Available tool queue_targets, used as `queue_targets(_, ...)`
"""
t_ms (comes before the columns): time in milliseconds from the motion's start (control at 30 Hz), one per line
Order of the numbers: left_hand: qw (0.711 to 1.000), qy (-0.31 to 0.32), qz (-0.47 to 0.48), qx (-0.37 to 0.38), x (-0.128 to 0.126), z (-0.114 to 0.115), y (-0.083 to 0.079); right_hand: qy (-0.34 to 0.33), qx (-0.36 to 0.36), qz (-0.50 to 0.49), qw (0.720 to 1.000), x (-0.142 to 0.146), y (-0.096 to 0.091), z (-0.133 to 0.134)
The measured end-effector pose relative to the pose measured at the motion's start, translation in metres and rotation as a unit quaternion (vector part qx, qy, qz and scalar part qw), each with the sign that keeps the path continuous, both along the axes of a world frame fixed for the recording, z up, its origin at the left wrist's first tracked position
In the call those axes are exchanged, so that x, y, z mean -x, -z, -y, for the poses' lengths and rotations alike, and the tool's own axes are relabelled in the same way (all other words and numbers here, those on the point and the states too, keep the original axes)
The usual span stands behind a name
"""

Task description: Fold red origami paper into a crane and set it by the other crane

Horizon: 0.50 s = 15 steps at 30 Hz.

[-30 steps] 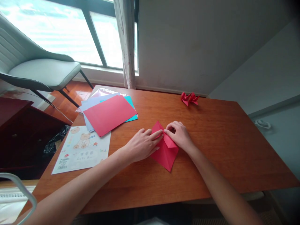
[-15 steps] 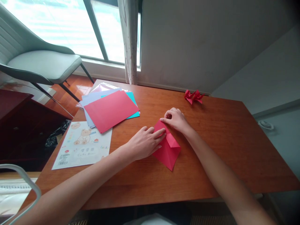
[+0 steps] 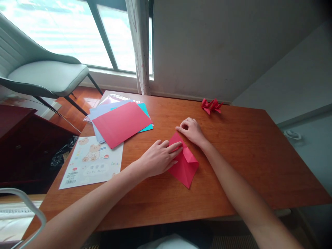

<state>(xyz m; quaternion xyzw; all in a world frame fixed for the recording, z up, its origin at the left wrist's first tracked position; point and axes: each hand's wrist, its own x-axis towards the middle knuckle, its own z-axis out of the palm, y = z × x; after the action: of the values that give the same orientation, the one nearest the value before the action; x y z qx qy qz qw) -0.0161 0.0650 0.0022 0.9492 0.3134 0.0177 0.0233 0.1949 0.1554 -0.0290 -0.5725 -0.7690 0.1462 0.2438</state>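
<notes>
A partly folded sheet of red origami paper (image 3: 185, 173) lies on the table, pointed at its far and near ends, with a raised flap on its right side. Across its upper middle lies my left hand (image 3: 163, 155), palm down, fingers stretched out and pressing on the paper. My right hand (image 3: 191, 130) is at the far point, its fingers curled and the thumb meeting the paper's tip. Just how the fingertips hold that tip is hard to see. Farther back stand red folded paper figures (image 3: 212, 106).
Several coloured sheets (image 3: 123, 122), red on top, lie at the left of the wooden table (image 3: 259, 166). In front of them is a printed bear sheet (image 3: 90, 166). A chair (image 3: 49, 76) stands by the window, and a white curved tube (image 3: 32, 204) is at lower left.
The view has shifted slightly. My right thumb has moved a little away from me at the paper's tip. My left hand stays on the paper.
</notes>
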Motion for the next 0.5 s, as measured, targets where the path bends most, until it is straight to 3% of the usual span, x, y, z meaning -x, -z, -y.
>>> queue_targets(267, 1.000, 0.006, 0.011, -0.014, 0.000, -0.001, 0.000, -0.039, 0.053, 0.007, 0.998, -0.023, -0.006, 0.042)
queue_targets(500, 0.998, 0.048, -0.024, -0.020, -0.001, 0.004, 0.000, 0.023, 0.049, 0.058, 0.997, -0.003, -0.009, 0.016)
